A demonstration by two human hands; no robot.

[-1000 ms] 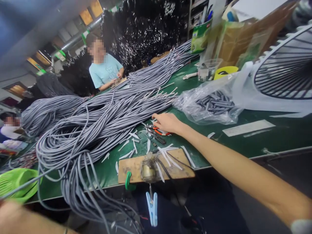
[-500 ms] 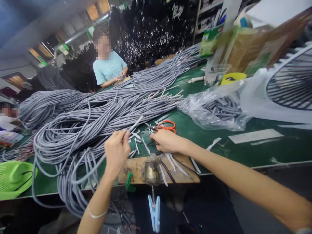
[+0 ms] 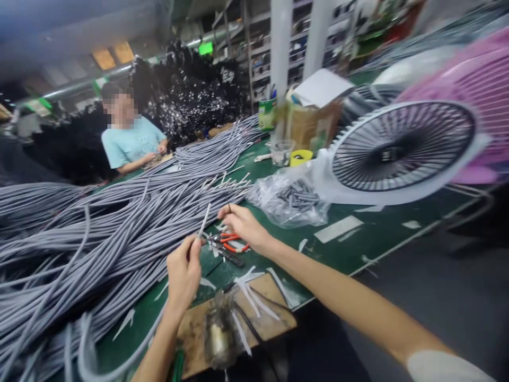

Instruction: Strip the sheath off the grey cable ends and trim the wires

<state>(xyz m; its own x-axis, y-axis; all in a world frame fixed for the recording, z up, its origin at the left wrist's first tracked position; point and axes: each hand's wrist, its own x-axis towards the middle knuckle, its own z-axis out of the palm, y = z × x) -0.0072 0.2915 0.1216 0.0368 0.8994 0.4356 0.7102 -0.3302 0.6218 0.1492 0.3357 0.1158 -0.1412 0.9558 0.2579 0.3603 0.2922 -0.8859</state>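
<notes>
My left hand [image 3: 185,270] is closed around a grey cable, whose white end [image 3: 205,218] points up past the fingertips. To its right, my right hand [image 3: 244,225] pinches a thin dark strip [image 3: 228,203]; its exact kind is too small to make out. Below the right hand, orange-handled scissors [image 3: 234,243] lie on the green table beside a dark tool [image 3: 228,255]. Nearer me is a wooden board [image 3: 194,334] bearing a brass-coloured metal device [image 3: 220,337] and white strips [image 3: 254,302].
Bundles of grey cable [image 3: 99,233] cover the table's left side. A clear bag of grey tubes [image 3: 296,196] and a white fan [image 3: 397,154] stand to the right. Across the table, a person in a light blue shirt [image 3: 131,138] works with both hands.
The view has swung to the right. My right hand has risen from beside the scissors with a thin dark strip in its fingers. My left hand still holds the cable.
</notes>
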